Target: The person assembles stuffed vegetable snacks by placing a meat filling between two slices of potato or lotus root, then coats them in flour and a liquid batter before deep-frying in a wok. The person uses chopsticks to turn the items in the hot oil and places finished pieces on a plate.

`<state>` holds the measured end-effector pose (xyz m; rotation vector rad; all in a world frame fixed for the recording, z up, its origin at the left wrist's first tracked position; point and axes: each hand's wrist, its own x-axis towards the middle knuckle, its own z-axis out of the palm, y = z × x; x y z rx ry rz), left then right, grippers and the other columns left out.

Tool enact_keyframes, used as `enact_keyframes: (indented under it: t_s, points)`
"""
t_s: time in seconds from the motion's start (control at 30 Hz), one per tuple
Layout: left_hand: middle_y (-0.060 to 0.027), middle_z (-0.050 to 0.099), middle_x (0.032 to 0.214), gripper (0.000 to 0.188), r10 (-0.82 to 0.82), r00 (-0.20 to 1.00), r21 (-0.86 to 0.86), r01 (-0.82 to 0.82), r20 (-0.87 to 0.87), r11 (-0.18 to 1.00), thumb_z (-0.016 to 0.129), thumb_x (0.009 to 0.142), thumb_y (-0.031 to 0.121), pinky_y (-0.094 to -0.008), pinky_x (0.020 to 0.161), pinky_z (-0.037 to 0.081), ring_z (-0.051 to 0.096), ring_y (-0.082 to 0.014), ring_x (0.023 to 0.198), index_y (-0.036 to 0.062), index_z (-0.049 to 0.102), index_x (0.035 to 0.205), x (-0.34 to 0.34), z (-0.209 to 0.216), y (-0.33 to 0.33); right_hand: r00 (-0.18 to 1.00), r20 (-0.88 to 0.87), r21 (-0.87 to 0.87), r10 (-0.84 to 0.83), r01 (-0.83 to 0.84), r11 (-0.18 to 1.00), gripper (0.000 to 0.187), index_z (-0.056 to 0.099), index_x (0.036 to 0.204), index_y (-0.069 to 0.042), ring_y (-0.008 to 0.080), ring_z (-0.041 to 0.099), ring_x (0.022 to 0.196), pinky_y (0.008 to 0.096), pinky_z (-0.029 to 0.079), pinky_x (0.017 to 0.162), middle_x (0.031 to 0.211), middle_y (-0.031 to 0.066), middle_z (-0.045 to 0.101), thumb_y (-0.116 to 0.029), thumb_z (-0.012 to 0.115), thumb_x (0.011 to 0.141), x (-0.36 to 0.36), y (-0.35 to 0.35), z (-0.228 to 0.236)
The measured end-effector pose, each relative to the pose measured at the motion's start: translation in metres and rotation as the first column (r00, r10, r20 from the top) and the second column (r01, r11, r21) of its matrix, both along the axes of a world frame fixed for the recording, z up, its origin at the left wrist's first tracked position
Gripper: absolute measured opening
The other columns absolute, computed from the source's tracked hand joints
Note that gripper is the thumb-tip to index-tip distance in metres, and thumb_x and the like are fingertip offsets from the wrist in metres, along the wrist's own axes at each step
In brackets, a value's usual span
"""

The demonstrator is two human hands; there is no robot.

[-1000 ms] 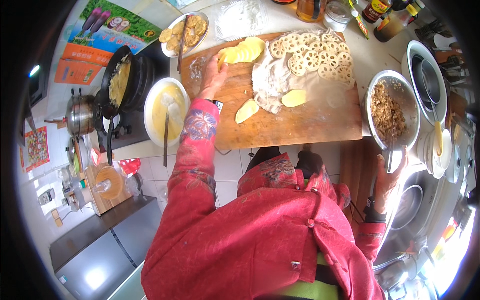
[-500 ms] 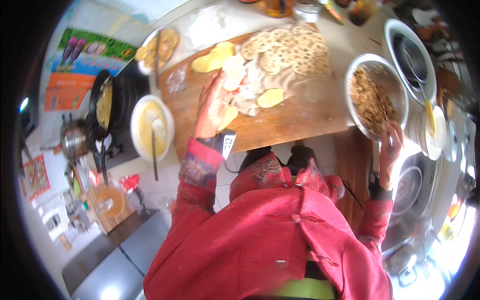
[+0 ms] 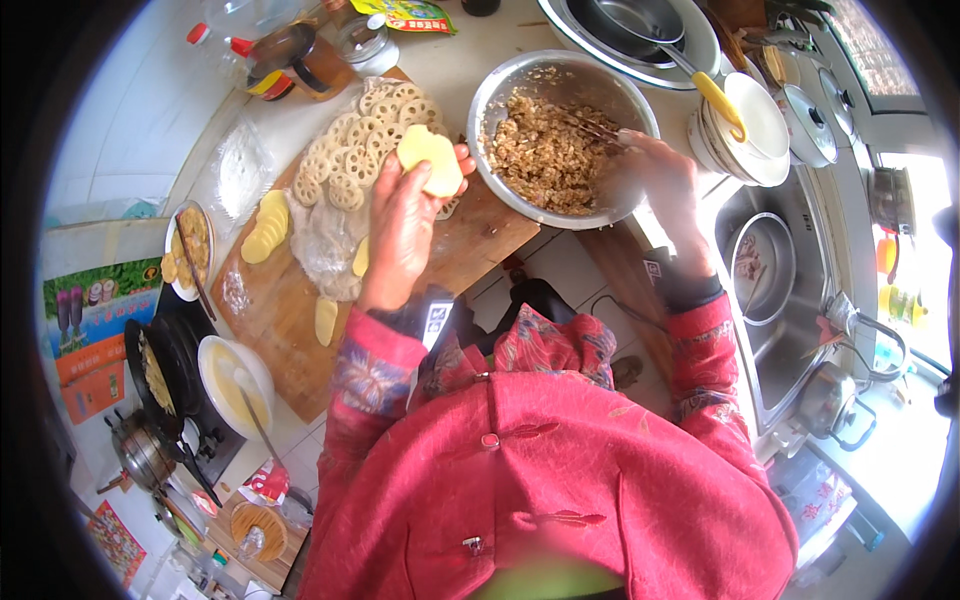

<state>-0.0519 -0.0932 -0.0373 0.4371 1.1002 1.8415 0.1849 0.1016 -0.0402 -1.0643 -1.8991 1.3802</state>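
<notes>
My left hand (image 3: 402,228) pinches a pale yellow potato slice (image 3: 428,158) by its edges, just left of a steel bowl (image 3: 484,150). Brown minced filling (image 3: 545,150) lies in that bowl. At the bowl's right side, my right hand (image 3: 660,172), slightly blurred, grips chopsticks (image 3: 597,127) whose tips reach into the filling. Beyond my left hand, sliced lotus root (image 3: 362,140) is heaped on the wooden board (image 3: 280,325), beside a crumpled plastic bag (image 3: 328,250). More potato slices (image 3: 266,228) lie on the board.
A white bowl of batter (image 3: 222,370) with a utensil stands left of the board, near a black frying pan (image 3: 150,365). Behind it is a plate of fried pieces (image 3: 190,240). A sink (image 3: 815,290) and stacked bowls (image 3: 715,150) are to the right.
The view has swung toward the right. My left hand has carried the potato slice from over the board to beside the steel bowl. My right hand still holds the chopsticks in the filling.
</notes>
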Motion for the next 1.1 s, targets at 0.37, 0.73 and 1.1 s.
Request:
enact_keyframes:
  t_s: [0.37, 0.73, 1.1]
  points:
    - [-0.0242, 0.062, 0.114, 0.034, 0.092, 0.992, 0.022, -0.094, 0.086, 0.995, 0.048, 0.095, 0.015, -0.0416, 0.096, 0.048, 0.063, -0.0322, 0.104, -0.0001, 0.048, 0.125, 0.018, -0.031, 0.034, 0.975, 0.018, -0.008, 0.222, -0.222, 0.975, 0.025, 0.065, 0.113, 0.001, 0.0178, 0.063, 0.097, 0.03, 0.051, 0.087, 0.112, 0.0107, 0.066, -0.01, 0.059, 0.092, -0.003, -0.032, -0.001]
    - [-0.0231, 0.061, 0.112, 0.033, 0.3, 0.936, -0.048, -0.296, 0.186, 0.954, 0.039, 0.096, 0.014, -0.0424, 0.093, 0.05, 0.063, -0.0335, 0.101, -0.007, 0.047, 0.121, 0.011, -0.026, 0.038, 0.885, -0.392, -0.602, -0.251, -0.041, 0.797, 0.028, 0.058, 0.116, 0.009, 0.0252, 0.062, 0.105, 0.0355, 0.052, 0.093, 0.114, 0.0165, 0.062, -0.01, 0.054, 0.094, 0.007, -0.044, 0.007]
    - [-0.023, 0.057, 0.121, 0.036, 0.205, 0.952, -0.053, -0.198, 0.228, 0.979, 0.041, 0.098, 0.017, -0.0441, 0.097, 0.047, 0.059, -0.0365, 0.111, -0.0069, 0.046, 0.125, 0.01, -0.009, 0.048, 0.844, -0.512, -0.412, -0.16, -0.077, 0.908, 0.029, 0.058, 0.118, 0.005, 0.0244, 0.061, 0.11, 0.0354, 0.049, 0.097, 0.12, 0.017, 0.062, -0.014, 0.05, 0.098, 0.016, -0.05, 0.034]
